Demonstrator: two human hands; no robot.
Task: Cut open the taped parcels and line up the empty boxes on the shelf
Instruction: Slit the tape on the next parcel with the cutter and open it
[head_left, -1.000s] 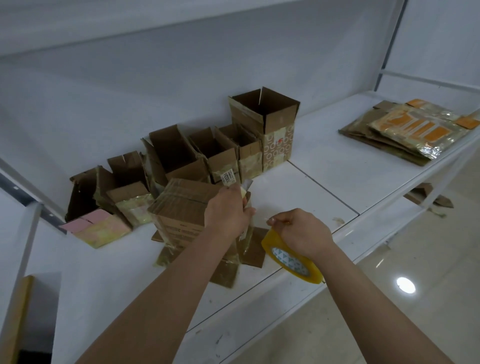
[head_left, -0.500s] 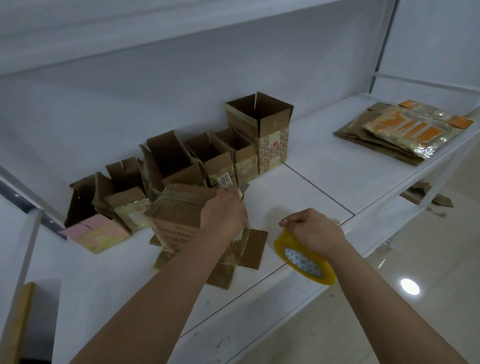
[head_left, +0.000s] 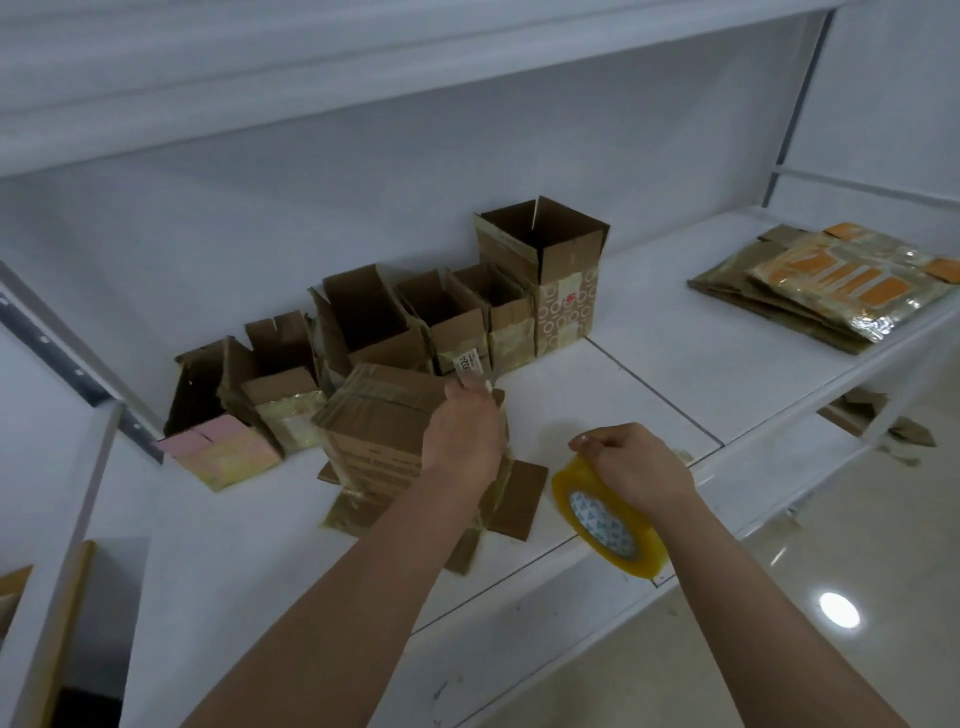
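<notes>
Since 1 second ago the right hand (head_left: 636, 470) has drawn the tape roll (head_left: 605, 519) away to the right of the box (head_left: 376, 426), opening a gap between the 2 hands that was nearly closed before; the left hand (head_left: 462, 434) has stayed at the box's right side.

The left hand's fingers are curled at the top right corner of the box, pinching something thin there, a tape end or a flap edge; which one cannot be told. The right hand grips the roll from above, fingers wrapped over its rim and thumb and forefinger pressed together at the top edge. The roll is yellow-clear with a patterned white core, tilted, over the front edge of the shelf (head_left: 649, 364).

The box stands on the shelf near its front, top closed and banded with clear tape, its bottom flaps splayed flat on the shelf around it.

Behind it, along the back wall, open boxes stand in a row (head_left: 457, 317), touching or nearly so, the tallest (head_left: 543, 270) at the right end. At the left end lies a pink and yellow one (head_left: 221, 449). Well apart on the right lies a stack of flattened cardboard (head_left: 826, 288).
</notes>
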